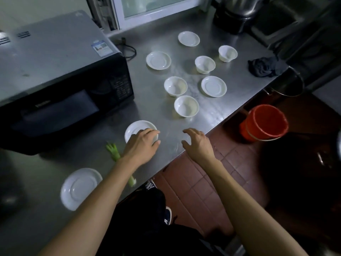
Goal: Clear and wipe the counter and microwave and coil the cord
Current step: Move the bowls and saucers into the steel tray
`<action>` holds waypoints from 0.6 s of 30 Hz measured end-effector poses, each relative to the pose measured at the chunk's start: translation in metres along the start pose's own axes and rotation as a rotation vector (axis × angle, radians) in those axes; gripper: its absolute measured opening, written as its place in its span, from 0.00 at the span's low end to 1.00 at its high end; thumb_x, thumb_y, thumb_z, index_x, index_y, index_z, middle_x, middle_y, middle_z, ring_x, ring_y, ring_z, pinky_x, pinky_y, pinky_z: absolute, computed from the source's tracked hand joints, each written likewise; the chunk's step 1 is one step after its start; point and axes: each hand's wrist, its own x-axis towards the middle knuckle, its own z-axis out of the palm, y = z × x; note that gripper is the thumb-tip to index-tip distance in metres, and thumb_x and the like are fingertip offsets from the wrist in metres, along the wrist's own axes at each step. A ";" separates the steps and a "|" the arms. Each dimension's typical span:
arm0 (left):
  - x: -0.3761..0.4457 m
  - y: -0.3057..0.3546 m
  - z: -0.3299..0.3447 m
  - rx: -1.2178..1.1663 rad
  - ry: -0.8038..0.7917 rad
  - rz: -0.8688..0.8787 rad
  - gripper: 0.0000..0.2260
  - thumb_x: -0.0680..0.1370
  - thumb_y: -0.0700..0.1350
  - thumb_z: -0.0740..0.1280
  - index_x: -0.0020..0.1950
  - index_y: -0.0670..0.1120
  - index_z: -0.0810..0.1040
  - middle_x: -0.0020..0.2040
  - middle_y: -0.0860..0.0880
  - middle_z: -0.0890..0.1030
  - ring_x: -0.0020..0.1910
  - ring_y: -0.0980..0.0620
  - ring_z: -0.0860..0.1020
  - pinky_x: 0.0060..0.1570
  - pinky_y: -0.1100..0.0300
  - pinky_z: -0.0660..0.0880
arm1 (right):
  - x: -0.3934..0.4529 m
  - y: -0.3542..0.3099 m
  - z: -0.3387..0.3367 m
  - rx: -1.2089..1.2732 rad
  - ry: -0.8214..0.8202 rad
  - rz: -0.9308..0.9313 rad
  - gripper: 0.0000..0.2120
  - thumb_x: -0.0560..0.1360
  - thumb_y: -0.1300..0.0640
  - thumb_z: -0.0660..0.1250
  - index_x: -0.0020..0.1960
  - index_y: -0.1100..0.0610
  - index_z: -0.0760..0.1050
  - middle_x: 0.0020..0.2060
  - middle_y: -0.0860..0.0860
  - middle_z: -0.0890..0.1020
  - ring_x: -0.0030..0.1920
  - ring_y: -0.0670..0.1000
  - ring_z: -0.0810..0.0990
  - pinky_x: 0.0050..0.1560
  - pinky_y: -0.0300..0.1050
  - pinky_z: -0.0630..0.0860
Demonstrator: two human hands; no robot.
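Observation:
A steel counter (230, 100) carries several white bowls (186, 105) and white saucers (158, 60). My left hand (142, 144) grips a small white bowl that sits on a saucer (133, 129) in front of the black microwave (60, 85). My right hand (198, 143) hovers with spread fingers over the counter's front edge and holds nothing. The black cord (129, 49) lies behind the microwave's right side. A dark cloth (263, 67) is bunched at the counter's right end. A green vegetable stalk (115, 154) lies under my left forearm.
Another saucer (80, 187) lies near the front left. An orange bucket (264, 122) stands on the tiled floor right of the counter. A metal pot rim (293, 84) pokes out below the counter's right end. A dark appliance (238, 13) stands at the back.

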 end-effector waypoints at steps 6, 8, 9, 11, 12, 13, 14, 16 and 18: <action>0.062 -0.009 0.001 -0.077 -0.004 -0.021 0.18 0.80 0.51 0.65 0.69 0.49 0.75 0.67 0.49 0.77 0.65 0.46 0.74 0.64 0.49 0.71 | 0.056 0.006 -0.006 -0.085 -0.030 0.053 0.26 0.76 0.50 0.68 0.72 0.52 0.69 0.70 0.49 0.73 0.65 0.58 0.72 0.61 0.56 0.72; 0.076 -0.011 0.002 -0.087 -0.025 -0.013 0.18 0.80 0.51 0.64 0.69 0.49 0.75 0.68 0.49 0.76 0.66 0.46 0.74 0.64 0.49 0.71 | 0.071 0.008 -0.006 -0.108 -0.033 0.082 0.28 0.76 0.48 0.68 0.74 0.52 0.67 0.72 0.50 0.69 0.68 0.58 0.69 0.62 0.56 0.70; 0.082 -0.012 0.001 -0.088 -0.035 -0.014 0.18 0.81 0.51 0.64 0.70 0.49 0.74 0.68 0.49 0.76 0.66 0.45 0.73 0.64 0.48 0.71 | 0.077 0.009 -0.005 -0.115 -0.035 0.098 0.29 0.76 0.47 0.68 0.74 0.51 0.65 0.74 0.51 0.67 0.70 0.58 0.67 0.63 0.56 0.69; 0.091 -0.013 0.000 -0.076 -0.042 -0.013 0.18 0.81 0.51 0.63 0.70 0.48 0.74 0.68 0.49 0.76 0.66 0.45 0.73 0.64 0.46 0.71 | 0.091 0.009 -0.003 -0.118 -0.044 0.129 0.31 0.75 0.45 0.68 0.75 0.50 0.63 0.76 0.52 0.63 0.72 0.58 0.63 0.65 0.57 0.66; 0.096 -0.013 0.000 -0.069 -0.043 -0.009 0.18 0.81 0.51 0.63 0.70 0.48 0.74 0.68 0.49 0.76 0.65 0.45 0.73 0.64 0.45 0.71 | 0.097 0.009 -0.002 -0.118 -0.048 0.140 0.32 0.75 0.44 0.69 0.75 0.49 0.62 0.77 0.52 0.61 0.73 0.58 0.61 0.66 0.57 0.65; 0.100 -0.013 0.000 -0.062 -0.047 -0.004 0.18 0.81 0.51 0.63 0.70 0.48 0.74 0.68 0.49 0.76 0.65 0.45 0.74 0.64 0.45 0.71 | 0.104 0.009 -0.001 -0.118 -0.052 0.150 0.34 0.74 0.43 0.69 0.75 0.49 0.61 0.78 0.52 0.59 0.74 0.58 0.59 0.67 0.58 0.64; 0.103 -0.012 0.000 -0.058 -0.055 -0.005 0.18 0.81 0.51 0.63 0.70 0.48 0.74 0.68 0.49 0.76 0.65 0.45 0.73 0.63 0.44 0.71 | 0.110 0.009 0.000 -0.116 -0.053 0.160 0.35 0.74 0.41 0.69 0.76 0.49 0.60 0.78 0.52 0.57 0.75 0.58 0.58 0.68 0.58 0.64; 0.112 -0.012 0.001 -0.059 -0.076 -0.017 0.18 0.81 0.51 0.63 0.70 0.48 0.73 0.68 0.49 0.76 0.66 0.45 0.73 0.64 0.45 0.71 | 0.124 0.010 0.002 -0.101 -0.045 0.177 0.37 0.73 0.40 0.70 0.76 0.48 0.59 0.79 0.53 0.56 0.76 0.58 0.56 0.68 0.58 0.63; 0.121 -0.011 0.004 -0.060 -0.085 -0.028 0.18 0.81 0.51 0.63 0.70 0.48 0.74 0.68 0.49 0.76 0.65 0.45 0.73 0.64 0.46 0.71 | 0.138 0.013 0.005 -0.101 -0.038 0.179 0.38 0.72 0.38 0.69 0.76 0.48 0.58 0.79 0.53 0.55 0.76 0.59 0.55 0.68 0.58 0.63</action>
